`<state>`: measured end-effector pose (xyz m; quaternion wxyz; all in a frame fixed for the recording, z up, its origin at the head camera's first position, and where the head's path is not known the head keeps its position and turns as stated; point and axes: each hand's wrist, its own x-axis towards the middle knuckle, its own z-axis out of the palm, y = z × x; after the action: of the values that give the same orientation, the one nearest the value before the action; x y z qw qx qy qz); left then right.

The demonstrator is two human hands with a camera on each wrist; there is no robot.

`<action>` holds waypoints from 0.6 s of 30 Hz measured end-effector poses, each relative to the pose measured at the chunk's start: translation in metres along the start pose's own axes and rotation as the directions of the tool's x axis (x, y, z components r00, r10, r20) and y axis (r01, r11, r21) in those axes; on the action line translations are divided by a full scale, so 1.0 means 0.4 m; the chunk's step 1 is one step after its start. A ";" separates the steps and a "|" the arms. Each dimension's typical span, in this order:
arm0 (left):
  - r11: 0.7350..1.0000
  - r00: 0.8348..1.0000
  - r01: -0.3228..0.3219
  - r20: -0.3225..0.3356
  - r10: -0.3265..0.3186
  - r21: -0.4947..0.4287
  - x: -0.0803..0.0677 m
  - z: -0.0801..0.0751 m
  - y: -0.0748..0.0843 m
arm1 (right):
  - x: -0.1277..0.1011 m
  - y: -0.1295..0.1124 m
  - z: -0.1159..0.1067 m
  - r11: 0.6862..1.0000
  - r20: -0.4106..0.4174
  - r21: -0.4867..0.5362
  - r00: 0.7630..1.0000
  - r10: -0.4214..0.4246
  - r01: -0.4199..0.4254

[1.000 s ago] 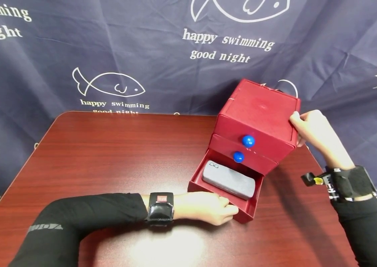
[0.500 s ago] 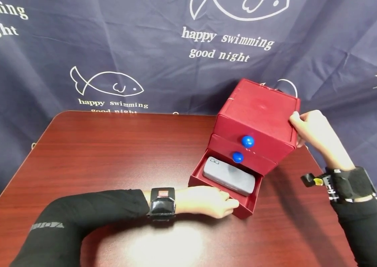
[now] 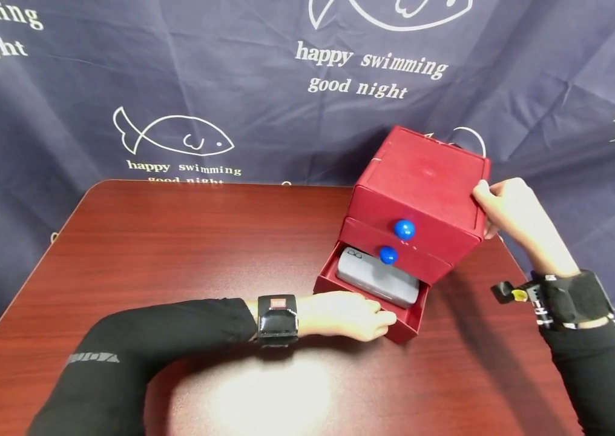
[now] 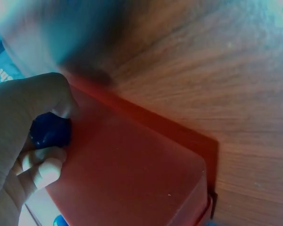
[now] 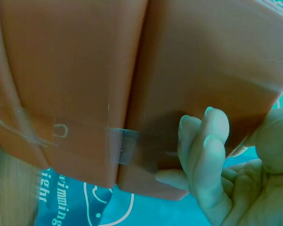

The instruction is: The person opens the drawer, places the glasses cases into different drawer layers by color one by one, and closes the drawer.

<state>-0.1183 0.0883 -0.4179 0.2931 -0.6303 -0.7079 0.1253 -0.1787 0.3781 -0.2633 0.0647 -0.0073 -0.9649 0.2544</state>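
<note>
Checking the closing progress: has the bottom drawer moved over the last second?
Yes. The bottom drawer slid further into the red cabinet, hiding more grey case.

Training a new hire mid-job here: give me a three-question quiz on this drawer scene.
1. True or false: the bottom drawer is fully closed.
2. What lies in that drawer? A) grey case B) scissors C) mug
3. Which hand grips the bottom drawer's blue knob?

Key: 1. False, it stands partly open. 2. A, the grey case. 3. The left hand; the right hand holds the red drawer box at its back corner.
</note>
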 end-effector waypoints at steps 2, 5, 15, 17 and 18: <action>0.998 1.000 -0.026 -0.011 0.027 0.057 -0.001 0.004 -0.007 | 0.001 0.000 0.000 1.000 0.001 0.002 1.000 0.000 0.000; 0.990 0.997 -0.071 0.003 0.071 0.121 0.001 0.011 -0.018 | 0.002 0.001 0.000 1.000 0.001 0.006 1.000 0.000 0.000; 0.980 0.990 -0.130 0.069 0.121 0.153 0.021 0.041 -0.059 | 0.006 -0.004 -0.003 1.000 0.000 0.001 1.000 0.000 0.000; 0.978 0.989 -0.140 0.079 0.128 0.158 0.025 0.046 -0.067 | 0.007 -0.005 -0.004 1.000 0.000 0.000 1.000 0.000 0.000; 0.976 0.988 -0.143 0.076 0.132 0.164 0.026 0.049 -0.071 | 0.007 -0.005 -0.004 1.000 -0.001 -0.001 1.000 0.000 0.000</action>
<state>-0.1530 0.0971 -0.4154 0.3131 -0.6461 -0.6586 0.2254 -0.1813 0.3775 -0.2606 0.0653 -0.0075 -0.9650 0.2537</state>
